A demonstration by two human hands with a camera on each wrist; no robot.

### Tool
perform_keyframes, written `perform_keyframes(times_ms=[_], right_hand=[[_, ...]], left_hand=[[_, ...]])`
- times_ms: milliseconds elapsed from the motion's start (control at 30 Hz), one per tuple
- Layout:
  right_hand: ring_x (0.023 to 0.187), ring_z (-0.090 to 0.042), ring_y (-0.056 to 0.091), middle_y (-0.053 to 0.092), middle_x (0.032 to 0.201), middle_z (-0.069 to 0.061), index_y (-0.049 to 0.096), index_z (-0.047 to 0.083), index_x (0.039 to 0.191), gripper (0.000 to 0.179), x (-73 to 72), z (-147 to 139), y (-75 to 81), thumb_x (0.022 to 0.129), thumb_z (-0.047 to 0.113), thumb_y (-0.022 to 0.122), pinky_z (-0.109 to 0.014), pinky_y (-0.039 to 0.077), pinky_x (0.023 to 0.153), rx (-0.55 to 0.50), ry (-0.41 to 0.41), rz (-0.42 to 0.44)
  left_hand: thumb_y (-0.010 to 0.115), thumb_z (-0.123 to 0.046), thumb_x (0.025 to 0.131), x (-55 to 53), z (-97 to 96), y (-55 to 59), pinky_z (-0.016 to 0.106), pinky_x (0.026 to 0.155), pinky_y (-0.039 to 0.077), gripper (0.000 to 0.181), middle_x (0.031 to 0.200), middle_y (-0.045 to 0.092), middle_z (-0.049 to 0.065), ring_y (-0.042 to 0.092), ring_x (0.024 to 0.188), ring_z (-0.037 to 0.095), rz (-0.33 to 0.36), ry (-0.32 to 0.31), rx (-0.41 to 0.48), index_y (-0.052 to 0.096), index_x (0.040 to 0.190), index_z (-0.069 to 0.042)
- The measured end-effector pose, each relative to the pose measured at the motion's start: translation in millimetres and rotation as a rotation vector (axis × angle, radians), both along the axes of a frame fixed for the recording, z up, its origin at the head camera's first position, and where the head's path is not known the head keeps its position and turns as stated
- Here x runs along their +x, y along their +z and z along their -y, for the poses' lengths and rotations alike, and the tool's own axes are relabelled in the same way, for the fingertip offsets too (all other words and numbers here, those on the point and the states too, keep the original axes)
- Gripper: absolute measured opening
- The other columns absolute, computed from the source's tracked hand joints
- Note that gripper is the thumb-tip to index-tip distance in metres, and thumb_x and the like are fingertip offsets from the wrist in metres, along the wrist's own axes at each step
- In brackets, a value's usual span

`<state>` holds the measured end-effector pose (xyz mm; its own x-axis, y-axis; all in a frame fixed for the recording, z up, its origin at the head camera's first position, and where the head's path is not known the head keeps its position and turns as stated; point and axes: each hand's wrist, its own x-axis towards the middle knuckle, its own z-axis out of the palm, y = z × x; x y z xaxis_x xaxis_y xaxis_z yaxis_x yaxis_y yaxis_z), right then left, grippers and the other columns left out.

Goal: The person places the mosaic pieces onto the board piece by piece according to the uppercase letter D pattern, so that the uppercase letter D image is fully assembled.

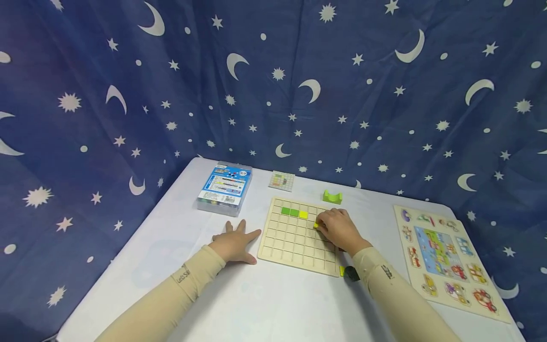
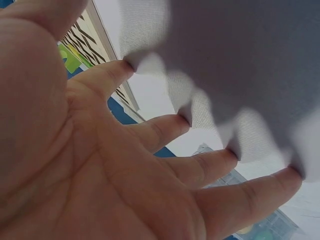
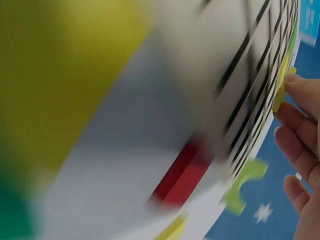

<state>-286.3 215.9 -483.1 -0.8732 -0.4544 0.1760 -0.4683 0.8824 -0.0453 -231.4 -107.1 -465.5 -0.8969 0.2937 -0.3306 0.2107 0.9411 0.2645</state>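
The yellow tile [image 1: 316,225] sits at about nine o'clock of my right hand [image 1: 340,229], at the very tips of my fingers; I pinch it between thumb and finger. It is over the board [image 1: 295,242], at two o'clock of its middle; I cannot tell whether it touches the wood. At ten o'clock of the tile, two green squares [image 1: 290,211] and a yellow square [image 1: 303,214] lie in one row. A green holder [image 1: 332,198] stands at one o'clock of the tile, off the board. My left hand [image 1: 235,242] rests at nine o'clock of the board, just beside it, fingers spread on the white table [image 1: 256,304]. From the board, the box [image 1: 225,187] lies at ten o'clock, the card [image 1: 282,181] near twelve, and the puzzle [image 1: 446,256] past three.
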Motion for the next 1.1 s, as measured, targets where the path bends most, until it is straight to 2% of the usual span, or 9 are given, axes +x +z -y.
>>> perform_keyframes(times_ms=[233,433,567,867,1100], right_hand=[[0.088,-0.019,0.061,0.069,0.089,0.004,0.067,0.017,0.094,0.014,-6.6,44.3,-5.3,0.087,0.022,0.078,-0.046,0.044,0.098,-0.037,0.094,-0.101],[0.094,-0.02,0.063,0.071,0.096,0.003,0.067,0.017,0.1,0.015,-13.8,67.1,-8.6,0.089,0.022,0.076,-0.044,0.044,0.1,-0.024,0.104,-0.092],[0.094,-0.019,0.062,0.071,0.098,0.002,0.069,0.017,0.101,0.015,-16.3,73.6,-10.8,0.089,0.023,0.076,-0.044,0.043,0.099,-0.009,0.106,-0.086],[0.093,-0.019,0.062,0.073,0.098,0.001,0.071,0.016,0.098,0.014,-23.1,79.4,-13.8,0.088,0.023,0.077,-0.044,0.045,0.097,0.015,0.124,-0.148],[0.094,-0.018,0.062,0.073,0.099,0.002,0.072,0.017,0.099,0.014,-29.0,86.2,-13.1,0.088,0.023,0.077,-0.044,0.044,0.098,0.007,0.153,-0.154]], left_hand=[[0.08,-0.052,0.075,1.8,-2.4,-0.5,0.085,0.087,0.03,0.088,0.159,0.024,0.026,0.016,0.139,0.065,0.003,-0.006,0.002,0.043,0.151,-0.028],[0.08,-0.052,0.076,1.8,-4.3,-1.4,0.085,0.089,0.029,0.087,0.16,0.023,0.025,0.015,0.139,0.064,0.012,-0.001,0.003,0.043,0.151,-0.028],[0.08,-0.053,0.076,2.2,-6.1,-2.6,0.084,0.089,0.03,0.087,0.16,0.023,0.024,0.016,0.14,0.063,0.012,0.0,-0.006,0.043,0.151,-0.028],[0.079,-0.053,0.076,1.8,-4.3,-3.0,0.084,0.089,0.03,0.087,0.16,0.024,0.024,0.016,0.14,0.063,0.009,0.004,-0.003,0.043,0.151,-0.028],[0.079,-0.052,0.076,0.9,0.0,-0.8,0.084,0.089,0.03,0.088,0.16,0.023,0.025,0.015,0.139,0.064,0.004,0.01,-0.002,0.042,0.151,-0.027]])
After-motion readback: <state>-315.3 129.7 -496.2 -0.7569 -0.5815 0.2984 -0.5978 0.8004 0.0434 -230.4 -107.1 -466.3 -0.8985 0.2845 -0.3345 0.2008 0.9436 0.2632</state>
